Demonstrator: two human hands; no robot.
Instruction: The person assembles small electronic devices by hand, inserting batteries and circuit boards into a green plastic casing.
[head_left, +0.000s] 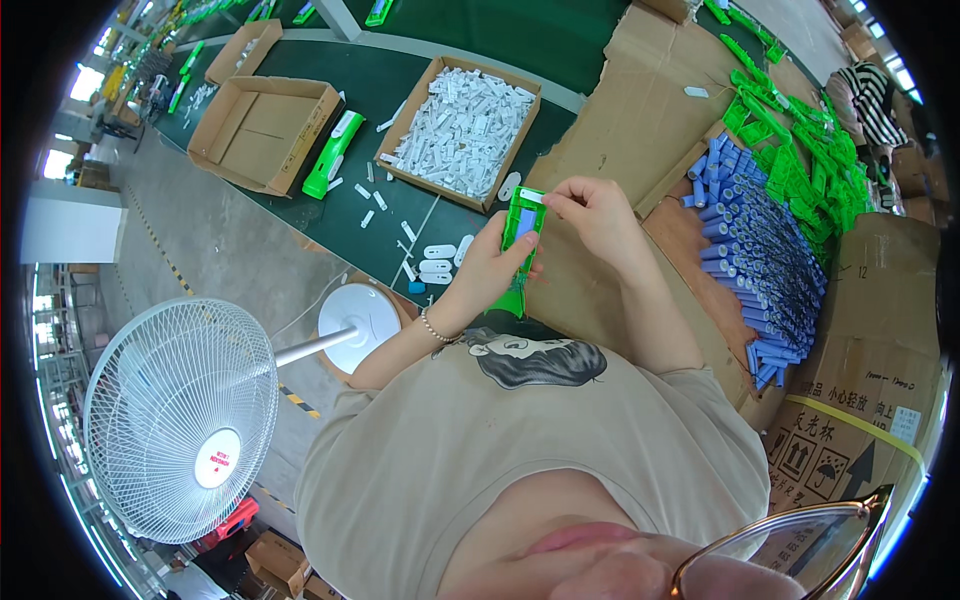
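a: head view, go. left hand?
b: left hand [481,272] clamped around the green casing [513,301], held up just in front of the shirt [420,400], by the table edge.
a: right hand?
b: right hand [603,218], thumb and index finger close together at the white piece [533,197] on the casing's far end. can't tell if they're clamped on it or just touching.
a: inside the casing?
b: bluish part [526,221], partly behind the left fingers.
a: around it?
b: white ovals [437,266] on the green table [335,222], left of the casing. beyond, a cardboard box [430,184] full of small white parts [462,130]. blue cylinders [750,275] piled right, green parts [815,165] heaped behind those. fan [180,420] at lower left.
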